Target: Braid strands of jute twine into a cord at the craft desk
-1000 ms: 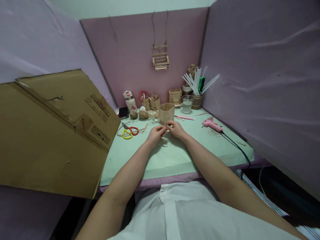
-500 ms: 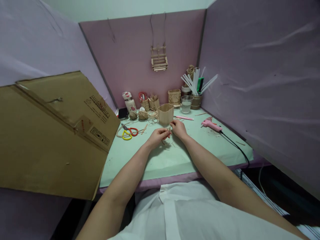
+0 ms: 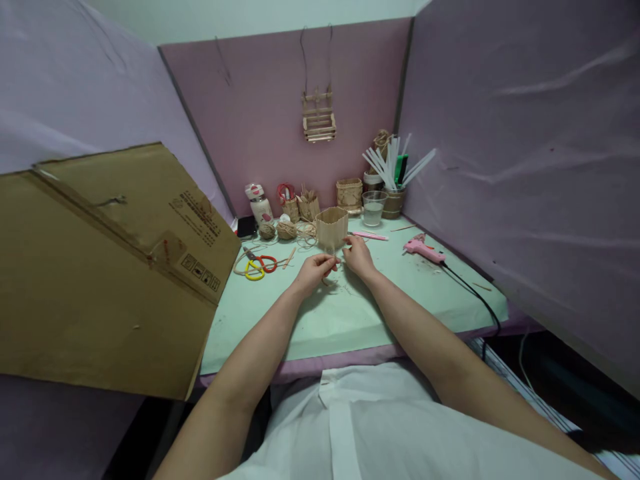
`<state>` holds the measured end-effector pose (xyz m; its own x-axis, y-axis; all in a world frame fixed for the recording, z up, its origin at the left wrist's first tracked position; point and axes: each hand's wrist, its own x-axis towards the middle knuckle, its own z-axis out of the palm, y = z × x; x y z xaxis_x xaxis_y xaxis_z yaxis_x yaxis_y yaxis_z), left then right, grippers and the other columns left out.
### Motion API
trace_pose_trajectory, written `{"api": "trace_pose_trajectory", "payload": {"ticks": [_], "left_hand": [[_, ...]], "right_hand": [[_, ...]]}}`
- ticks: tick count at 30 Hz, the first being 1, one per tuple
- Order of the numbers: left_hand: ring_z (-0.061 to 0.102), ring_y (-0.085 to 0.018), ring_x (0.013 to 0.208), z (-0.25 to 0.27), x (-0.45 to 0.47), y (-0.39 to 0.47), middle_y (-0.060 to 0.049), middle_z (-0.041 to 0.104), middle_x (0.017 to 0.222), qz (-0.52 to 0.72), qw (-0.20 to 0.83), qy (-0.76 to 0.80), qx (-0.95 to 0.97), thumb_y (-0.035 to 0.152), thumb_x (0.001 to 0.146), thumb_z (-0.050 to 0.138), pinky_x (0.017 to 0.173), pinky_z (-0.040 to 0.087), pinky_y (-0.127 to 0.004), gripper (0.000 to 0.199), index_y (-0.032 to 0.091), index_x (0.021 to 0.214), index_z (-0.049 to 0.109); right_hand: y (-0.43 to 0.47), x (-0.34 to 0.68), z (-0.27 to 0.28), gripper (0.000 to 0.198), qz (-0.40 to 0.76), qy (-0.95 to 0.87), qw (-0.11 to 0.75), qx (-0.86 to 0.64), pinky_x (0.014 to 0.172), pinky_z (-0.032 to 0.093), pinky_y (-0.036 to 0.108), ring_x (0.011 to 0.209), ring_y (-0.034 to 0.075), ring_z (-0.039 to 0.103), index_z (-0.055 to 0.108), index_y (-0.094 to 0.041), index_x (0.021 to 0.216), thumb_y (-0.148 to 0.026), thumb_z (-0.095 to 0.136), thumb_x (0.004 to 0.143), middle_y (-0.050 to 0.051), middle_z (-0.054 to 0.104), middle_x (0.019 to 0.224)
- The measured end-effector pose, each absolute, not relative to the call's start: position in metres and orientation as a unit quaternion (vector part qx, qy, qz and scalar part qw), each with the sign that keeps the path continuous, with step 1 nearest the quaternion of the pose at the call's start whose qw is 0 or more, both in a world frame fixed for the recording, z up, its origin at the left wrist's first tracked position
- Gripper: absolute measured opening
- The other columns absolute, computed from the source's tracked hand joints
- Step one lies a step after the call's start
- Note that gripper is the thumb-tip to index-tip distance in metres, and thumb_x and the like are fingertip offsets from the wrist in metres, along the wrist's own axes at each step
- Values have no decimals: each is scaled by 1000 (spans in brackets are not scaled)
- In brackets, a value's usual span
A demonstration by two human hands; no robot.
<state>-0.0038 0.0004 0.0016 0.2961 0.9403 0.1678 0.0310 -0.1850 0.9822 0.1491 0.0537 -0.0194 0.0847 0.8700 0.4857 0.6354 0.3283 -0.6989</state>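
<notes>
My left hand [image 3: 317, 271] is closed in a pinch on a thin strand of twine, its loose end [image 3: 327, 283] hanging below the fingers. Close by on the right, my right hand [image 3: 359, 256] has its fingers curled together; anything between them is too small to make out. Just behind both hands stands a container of upright wooden sticks [image 3: 331, 228], open at the top. Small fibre scraps [image 3: 346, 289] lie on the pale green tabletop under the hands.
Scissors [image 3: 255, 268] with red and yellow handles lie left, near twine balls [image 3: 287, 231]. A pink glue gun [image 3: 424, 251] with a black cord rests right. Behind stand a cup of water [image 3: 373, 212], a stick box [image 3: 349, 194] and a bottle [image 3: 260, 205]. Cardboard [image 3: 115, 280] leans at left.
My right hand has drawn slightly back and its fingertips have shifted right, away from my left fingers. The left hand has barely moved; the container stays in place.
</notes>
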Motion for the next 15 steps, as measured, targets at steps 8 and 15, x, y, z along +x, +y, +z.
{"api": "trace_pose_trajectory", "payload": {"ticks": [8,15], "left_hand": [[47,-9,55,-5,-9,14,0,59,62,506,379,496,596,29,72,54,56,36,-22,17,14,71,64],[54,-14,64,-7,-11,16,-1,61,64,486,298,513,642,25,74,50,64,39,-25,16,16,71,63]], "right_hand": [[31,137,-4,42,64,-798,484,-352,91,40,33,104,20,47,58,-22,112,-7,45,74,9,45,110],[29,135,-2,20,61,-817,445,-362,83,39,28,95,18,49,65,-23,90,-25,45,86,6,51,101]]}}
